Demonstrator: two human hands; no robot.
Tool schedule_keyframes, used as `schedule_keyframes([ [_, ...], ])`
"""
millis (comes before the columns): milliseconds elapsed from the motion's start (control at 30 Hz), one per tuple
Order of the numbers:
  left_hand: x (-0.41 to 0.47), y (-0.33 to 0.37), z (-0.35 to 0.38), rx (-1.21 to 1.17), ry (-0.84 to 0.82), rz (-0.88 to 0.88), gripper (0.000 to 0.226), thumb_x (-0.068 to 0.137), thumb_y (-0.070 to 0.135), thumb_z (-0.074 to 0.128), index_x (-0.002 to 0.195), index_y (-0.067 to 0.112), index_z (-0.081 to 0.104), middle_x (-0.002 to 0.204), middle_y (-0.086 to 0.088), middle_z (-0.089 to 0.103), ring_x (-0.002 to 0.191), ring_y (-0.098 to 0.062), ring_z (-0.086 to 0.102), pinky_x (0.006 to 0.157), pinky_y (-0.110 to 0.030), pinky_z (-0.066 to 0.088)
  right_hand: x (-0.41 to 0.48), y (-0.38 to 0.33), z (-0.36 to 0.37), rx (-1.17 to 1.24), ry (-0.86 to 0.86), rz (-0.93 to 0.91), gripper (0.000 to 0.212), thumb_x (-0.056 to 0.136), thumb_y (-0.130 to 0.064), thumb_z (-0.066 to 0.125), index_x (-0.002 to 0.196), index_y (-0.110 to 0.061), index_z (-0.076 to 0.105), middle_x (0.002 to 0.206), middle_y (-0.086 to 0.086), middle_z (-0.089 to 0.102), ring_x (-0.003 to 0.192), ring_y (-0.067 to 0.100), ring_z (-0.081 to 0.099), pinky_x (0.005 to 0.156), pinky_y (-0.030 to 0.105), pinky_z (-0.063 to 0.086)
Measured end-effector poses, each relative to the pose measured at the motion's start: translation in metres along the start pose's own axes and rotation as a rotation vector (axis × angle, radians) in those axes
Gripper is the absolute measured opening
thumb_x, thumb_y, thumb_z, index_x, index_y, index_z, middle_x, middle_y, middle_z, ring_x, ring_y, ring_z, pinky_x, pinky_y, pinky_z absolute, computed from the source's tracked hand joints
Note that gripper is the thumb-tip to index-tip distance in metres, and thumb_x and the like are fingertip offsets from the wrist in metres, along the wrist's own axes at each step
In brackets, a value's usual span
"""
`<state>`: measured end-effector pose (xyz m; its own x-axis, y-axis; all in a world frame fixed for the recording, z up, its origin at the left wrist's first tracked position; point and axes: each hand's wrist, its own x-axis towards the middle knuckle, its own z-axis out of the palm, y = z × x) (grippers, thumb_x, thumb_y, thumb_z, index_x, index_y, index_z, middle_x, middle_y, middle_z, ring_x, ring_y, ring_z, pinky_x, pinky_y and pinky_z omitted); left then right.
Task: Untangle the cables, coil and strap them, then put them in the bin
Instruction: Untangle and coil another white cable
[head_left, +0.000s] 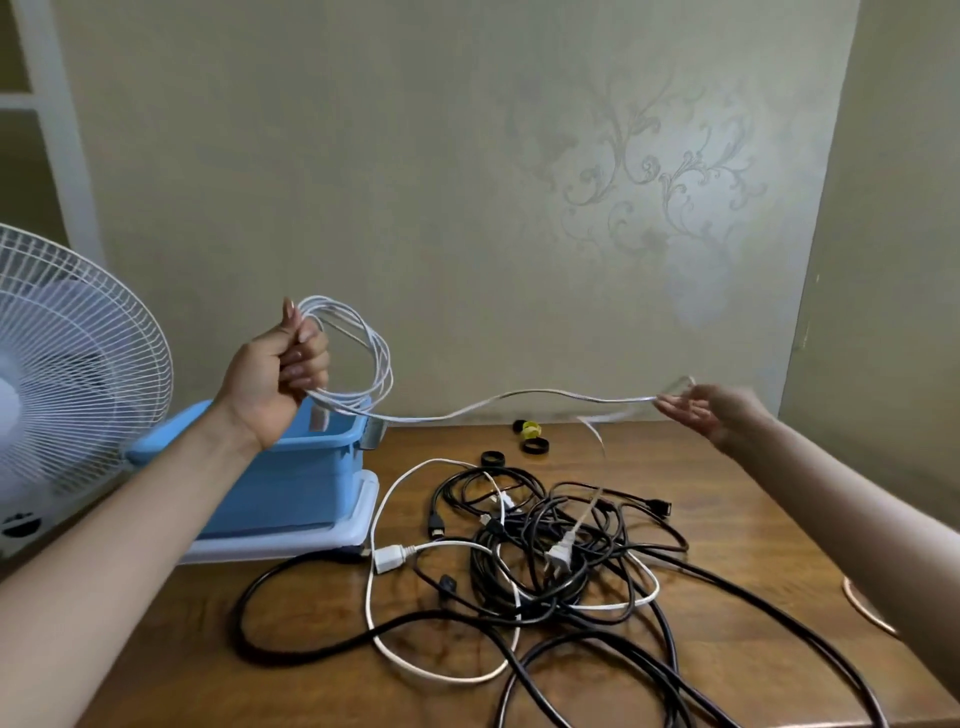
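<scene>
A home room: floral wallpaper, pedestal fan, wooden table.

Colour-wise: the coiled cable held up is white, a bit glossy. The bin is light blue and sits on a paler, almost white-blue tray. The table is warm brown with wood grain. The tangle on it is mostly black cables with a white cable looped through. At the back are black straps plus one yellow strap. The fan is a white wire grille. The wall is beige-green with a faint silvery floral scroll pattern.
</scene>
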<state>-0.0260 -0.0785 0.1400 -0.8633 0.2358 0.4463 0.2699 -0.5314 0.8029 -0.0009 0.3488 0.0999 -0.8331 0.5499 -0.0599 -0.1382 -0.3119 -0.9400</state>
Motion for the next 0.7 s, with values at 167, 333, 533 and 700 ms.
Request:
schedule_keyframes([
  [167, -0.003, -0.012, 0.018, 0.089, -0.045, -0.025, 0.039, 0.1, 0.033, 0.031, 0.065, 0.016, 0.036, 0.047, 0.009, 0.025, 0.035, 0.0, 0.022, 0.036, -0.014, 0.017, -0.012, 0.022, 0.019, -0.812, 0.045, -0.336, 0.049, 0.083, -0.005, 0.067, 0.128, -0.001, 0.048, 0.126, 0.019, 0.049, 0.097, 0.032, 0.061, 0.078, 0.045, 0.058],
  [333, -0.008, -0.024, 0.053, 0.083, -0.152, -0.061, 0.039, 0.1, 0.032, 0.032, 0.065, 0.016, 0.034, 0.048, 0.009, 0.026, 0.037, -0.002, 0.021, 0.037, -0.015, 0.017, -0.114, 0.043, 0.088, -0.938, -0.828, -0.621, 0.052, 0.084, -0.033, 0.071, 0.131, -0.026, 0.051, 0.129, -0.009, 0.057, 0.114, 0.003, 0.054, 0.09, 0.012, 0.044],
  [533, -0.011, -0.014, 0.072, -0.121, -0.249, -0.089, 0.041, 0.094, 0.034, 0.038, 0.058, 0.017, 0.043, 0.049, 0.008, 0.025, 0.035, -0.001, 0.02, 0.034, -0.014, 0.018, -0.143, 0.099, 0.114, -0.823, -1.267, -0.276, 0.055, 0.088, -0.01, 0.067, 0.133, -0.023, 0.039, 0.112, 0.005, 0.064, 0.105, 0.013, 0.06, 0.089, 0.02, 0.047],
  [700, -0.007, 0.003, 0.056, -0.447, -0.542, -0.236, 0.043, 0.099, 0.03, 0.033, 0.07, 0.009, 0.056, 0.056, 0.004, 0.027, 0.046, -0.007, 0.022, 0.042, -0.022, 0.027, -0.144, 0.092, 0.112, -0.633, -1.372, -0.083, 0.023, 0.093, -0.013, 0.051, 0.074, -0.02, 0.063, 0.074, -0.003, 0.062, 0.073, 0.009, 0.06, 0.075, 0.019, 0.046],
])
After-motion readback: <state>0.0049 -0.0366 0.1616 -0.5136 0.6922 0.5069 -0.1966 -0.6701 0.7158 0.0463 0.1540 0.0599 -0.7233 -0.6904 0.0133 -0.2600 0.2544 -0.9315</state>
